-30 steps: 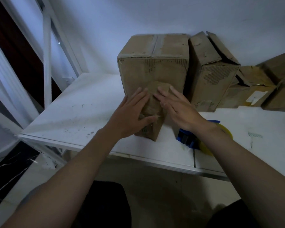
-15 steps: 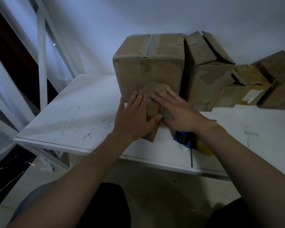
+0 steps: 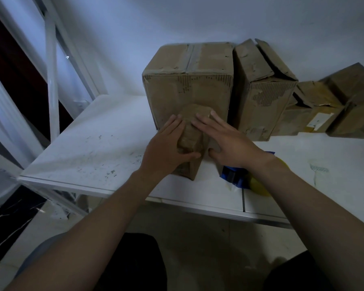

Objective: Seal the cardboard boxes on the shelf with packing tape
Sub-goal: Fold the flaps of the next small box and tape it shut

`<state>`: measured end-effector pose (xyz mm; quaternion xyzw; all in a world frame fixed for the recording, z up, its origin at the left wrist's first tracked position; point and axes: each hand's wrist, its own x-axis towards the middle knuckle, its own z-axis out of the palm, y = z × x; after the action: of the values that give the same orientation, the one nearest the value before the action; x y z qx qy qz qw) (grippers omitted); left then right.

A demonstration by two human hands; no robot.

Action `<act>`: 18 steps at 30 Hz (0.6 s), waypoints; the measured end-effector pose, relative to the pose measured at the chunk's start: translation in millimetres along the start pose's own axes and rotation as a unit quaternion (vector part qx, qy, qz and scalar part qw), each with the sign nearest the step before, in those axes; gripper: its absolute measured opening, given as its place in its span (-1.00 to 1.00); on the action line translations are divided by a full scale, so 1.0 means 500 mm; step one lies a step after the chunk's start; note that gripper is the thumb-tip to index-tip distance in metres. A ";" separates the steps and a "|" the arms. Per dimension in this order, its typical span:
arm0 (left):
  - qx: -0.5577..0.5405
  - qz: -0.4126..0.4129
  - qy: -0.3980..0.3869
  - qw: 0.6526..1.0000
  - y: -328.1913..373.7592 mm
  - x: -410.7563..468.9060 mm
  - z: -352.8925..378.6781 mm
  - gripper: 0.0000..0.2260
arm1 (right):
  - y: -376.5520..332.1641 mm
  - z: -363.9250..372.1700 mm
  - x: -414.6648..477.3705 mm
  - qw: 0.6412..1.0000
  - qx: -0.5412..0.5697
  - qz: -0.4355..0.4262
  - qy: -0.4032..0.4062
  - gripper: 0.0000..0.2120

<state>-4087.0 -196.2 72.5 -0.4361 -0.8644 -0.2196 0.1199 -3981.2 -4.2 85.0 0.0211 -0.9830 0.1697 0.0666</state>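
A small brown cardboard box [image 3: 190, 141] stands near the front of the white shelf [image 3: 93, 148], just in front of a large taped box [image 3: 189, 89]. My left hand [image 3: 166, 148] lies flat on the left part of its top, with the thumb across the front face. On the right part of the top, my right hand [image 3: 229, 141] presses with straight fingers. A blue tape dispenser [image 3: 233, 175] with a yellow roll [image 3: 259, 185] lies on the shelf under my right wrist, partly hidden.
A tall box with raised top flaps [image 3: 261, 97] stands to the right of the large box. Two more worn boxes [image 3: 315, 110] [image 3: 357, 106] sit against the wall at the far right. White shelf uprights [image 3: 51, 80] rise at the left. A tape scrap [image 3: 318, 169] lies at the right.
Both hands have stayed on the small box's top. My left hand has slid a little further over it, and its thumb now lies across the front.
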 end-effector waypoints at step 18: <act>-0.295 -0.185 -0.144 0.926 -0.007 -0.004 -0.054 -0.18 | -0.030 0.004 -0.002 0.984 0.139 0.057 -0.094 0.00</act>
<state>-4088.4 -212.4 94.3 -0.3114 -0.8338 -0.4176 -0.1827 -3979.3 -18.9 87.9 -0.0100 -0.9513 0.3054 -0.0395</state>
